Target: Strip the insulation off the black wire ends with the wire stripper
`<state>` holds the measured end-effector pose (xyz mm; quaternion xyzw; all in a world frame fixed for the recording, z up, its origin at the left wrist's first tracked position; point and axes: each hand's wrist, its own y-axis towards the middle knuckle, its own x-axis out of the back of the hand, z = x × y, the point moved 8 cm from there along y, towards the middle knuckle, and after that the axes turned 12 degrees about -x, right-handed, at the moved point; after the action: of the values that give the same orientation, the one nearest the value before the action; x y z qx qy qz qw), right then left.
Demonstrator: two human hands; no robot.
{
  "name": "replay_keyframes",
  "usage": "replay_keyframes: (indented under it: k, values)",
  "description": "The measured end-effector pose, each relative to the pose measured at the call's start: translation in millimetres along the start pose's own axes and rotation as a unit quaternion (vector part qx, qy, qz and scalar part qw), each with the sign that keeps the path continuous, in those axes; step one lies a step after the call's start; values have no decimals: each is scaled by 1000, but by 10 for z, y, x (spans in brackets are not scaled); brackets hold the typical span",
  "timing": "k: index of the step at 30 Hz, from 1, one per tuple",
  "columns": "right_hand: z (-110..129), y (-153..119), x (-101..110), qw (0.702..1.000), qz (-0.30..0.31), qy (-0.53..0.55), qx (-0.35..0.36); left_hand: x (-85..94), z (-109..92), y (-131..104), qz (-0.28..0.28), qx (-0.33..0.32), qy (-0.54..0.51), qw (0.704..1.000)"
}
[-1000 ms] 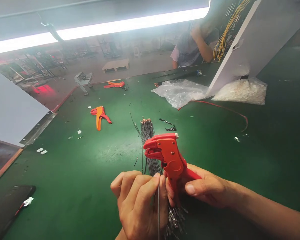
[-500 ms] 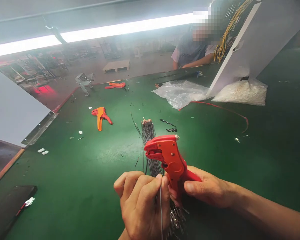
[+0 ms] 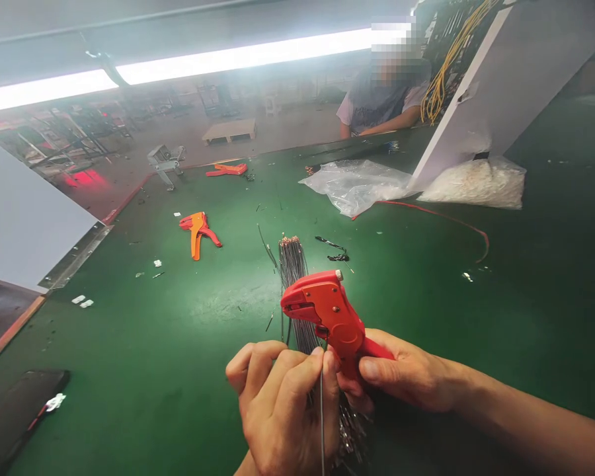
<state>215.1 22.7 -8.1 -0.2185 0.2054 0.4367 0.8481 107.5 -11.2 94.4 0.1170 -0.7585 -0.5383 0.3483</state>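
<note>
My right hand (image 3: 396,370) is wrapped round the handles of a red and orange wire stripper (image 3: 334,311), whose jaws point left. Between thumb and finger, my left hand (image 3: 287,400) pinches a single black wire (image 3: 322,416) that hangs down toward me. The wire's upper end reaches the stripper's body near its small trigger-like notch; whether it is gripped there I cannot make out. Under both hands lies a bundle of black wires (image 3: 295,277) with bare copper ends at the far side. The near end of the bundle is partly covered by my hands.
Two more wire strippers lie beyond, one (image 3: 198,235) at left and another (image 3: 228,170) farther back. Black wire scraps (image 3: 333,250), a clear plastic bag (image 3: 357,185) and a filled bag (image 3: 476,185) rest on the green table (image 3: 153,357). A person (image 3: 381,99) sits opposite.
The wire stripper has tilted slightly to the left, and its jaws look more closed. My left hand stays almost in place, with the wire's end nearer the stripper's body.
</note>
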Motion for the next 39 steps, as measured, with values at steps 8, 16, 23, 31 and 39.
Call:
replay_keyframes:
  k: [8, 16, 23, 31, 39]
  values:
    - [-33, 2, 11, 1000, -2, 8, -9, 16, 21, -4, 5, 5, 8, 1000]
    - [-23, -15, -27, 1000, -11, 19, -8, 4, -2, -1, 4, 4, 13, 1000]
    - [-86, -7, 13, 999, -28, 29, -16, -7, -3, 6, 16, -2, 18, 1000]
    - [-74, -28, 9, 998, -51, 17, -24, -14, 14, -10, 23, 1, 22, 999]
    - [-91, -51, 53, 996, -80, -6, -24, -48, 33, -47, 20, 11, 16, 1000]
